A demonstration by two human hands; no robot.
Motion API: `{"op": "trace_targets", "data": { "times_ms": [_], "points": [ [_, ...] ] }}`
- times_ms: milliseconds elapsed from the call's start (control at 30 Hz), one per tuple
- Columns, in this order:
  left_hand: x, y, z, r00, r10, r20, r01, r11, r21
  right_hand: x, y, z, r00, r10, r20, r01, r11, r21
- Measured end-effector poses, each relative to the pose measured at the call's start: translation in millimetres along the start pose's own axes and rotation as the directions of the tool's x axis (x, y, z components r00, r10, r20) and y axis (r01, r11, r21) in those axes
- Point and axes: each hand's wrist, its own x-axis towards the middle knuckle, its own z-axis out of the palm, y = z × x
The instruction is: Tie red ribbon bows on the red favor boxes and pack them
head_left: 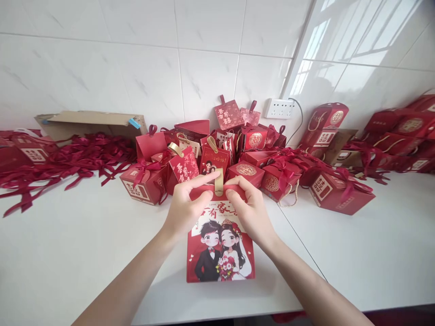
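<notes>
A red wedding gift box (220, 253) printed with a cartoon bride and groom stands on the white table in front of me. My left hand (192, 203) pinches the left part of its top edge, thumb on the front face and index finger stretched toward the strap. On the other side, my right hand (248, 203) grips the top edge the same way, thumb in front and fingers bent over the back. Between both hands a gold strap (219, 183) rises from the top of the box. The back of the box and some fingertips are hidden.
Red gift boxes crowd the table behind, including a box with a ribbon bow (341, 190). Dark red ribbons (91, 156) spill from a cardboard box (91, 118) at left. A power strip (279, 108) is on the tiled wall. More boxes (413, 124) are stacked far right.
</notes>
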Motion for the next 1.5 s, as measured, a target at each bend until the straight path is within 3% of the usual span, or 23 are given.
{"op": "trace_targets", "data": {
  "times_ms": [267,767,900,1033,1167,1233,1333,1500],
  "points": [
    [-4.4,16.3,-3.6,0.997,-0.066,0.029,0.066,0.998,0.001,-7.7,-17.1,-2.6,0.999,-0.030,-0.017,0.029,0.997,-0.067],
    [-11.0,26.6,-5.9,1.000,0.006,0.018,-0.007,0.999,0.039,-15.9,-20.7,-5.2,0.994,-0.107,-0.011,0.105,0.987,-0.120],
    [-9.9,21.2,-2.1,1.000,0.024,0.019,-0.025,0.999,0.032,-12.3,-9.5,-4.7,0.987,-0.157,-0.028,0.151,0.975,-0.163],
    [0.2,4.0,0.1,0.998,-0.011,0.059,0.011,1.000,0.002,-1.4,5.1,-2.3,0.995,-0.095,-0.014,0.092,0.987,-0.132],
    [0.3,-0.8,-20.7,0.992,-0.038,0.121,0.060,0.981,-0.185,3.4,-3.7,-6.5,0.998,-0.048,-0.038,0.044,0.995,-0.084],
    [-18.2,5.3,-34.5,0.997,-0.032,0.064,0.046,0.971,-0.233,-3.8,-19.9,-11.9,0.995,-0.032,-0.089,0.026,0.997,-0.073],
    [-71.0,15.3,-37.9,0.999,-0.034,0.024,0.039,0.980,-0.196,-25.5,-50.8,-21.5,0.988,-0.046,-0.144,0.032,0.995,-0.097],
    [-165.4,17.3,1.7,0.984,-0.135,0.120,0.160,0.961,-0.228,-61.8,-95.5,-33.0,0.979,-0.160,-0.124,0.139,0.978,-0.158]
  ]
}}
